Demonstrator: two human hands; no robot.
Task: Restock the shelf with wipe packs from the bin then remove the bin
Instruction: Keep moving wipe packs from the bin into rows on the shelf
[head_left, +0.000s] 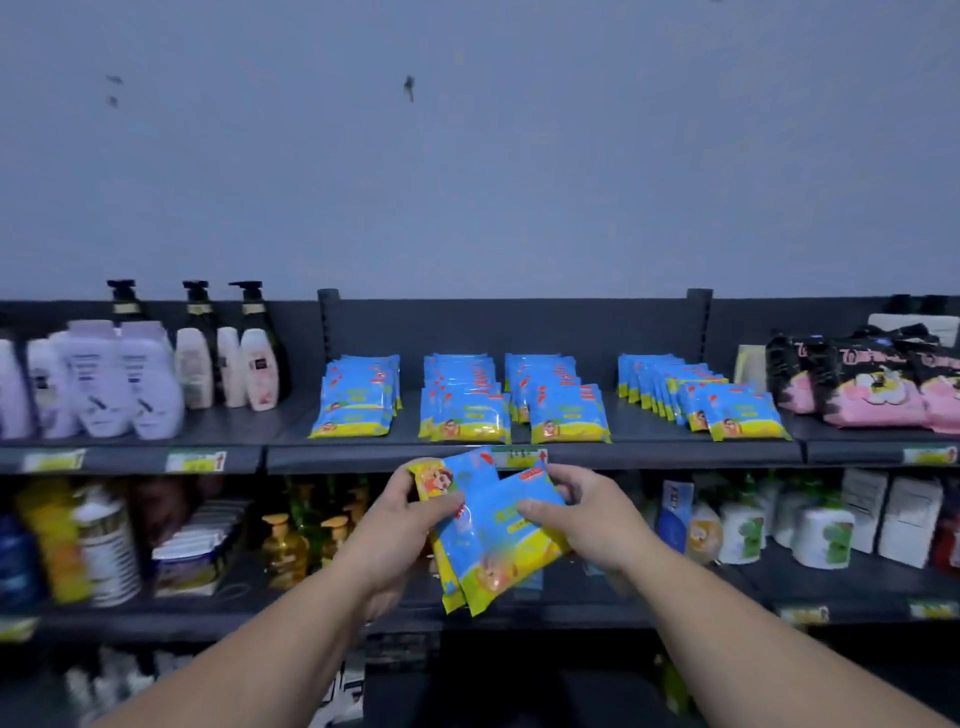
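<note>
Blue and yellow wipe packs (358, 397) stand in several rows on the dark top shelf (665, 449). Just below that shelf's front edge I hold a small bunch of the same wipe packs (498, 540) in both hands. My left hand (402, 525) grips the bunch from the left, with one pack sticking up above its fingers. My right hand (582, 512) pinches the front pack by its upper right side. The bin is not in view.
Lilac and white lotion bottles (130, 379) fill the top shelf's left end. Black and pink packs (872, 384) lie at its right end. The lower shelf (841, 587) carries bottles, jars and boxes. A gap lies between the wipe rows near the right.
</note>
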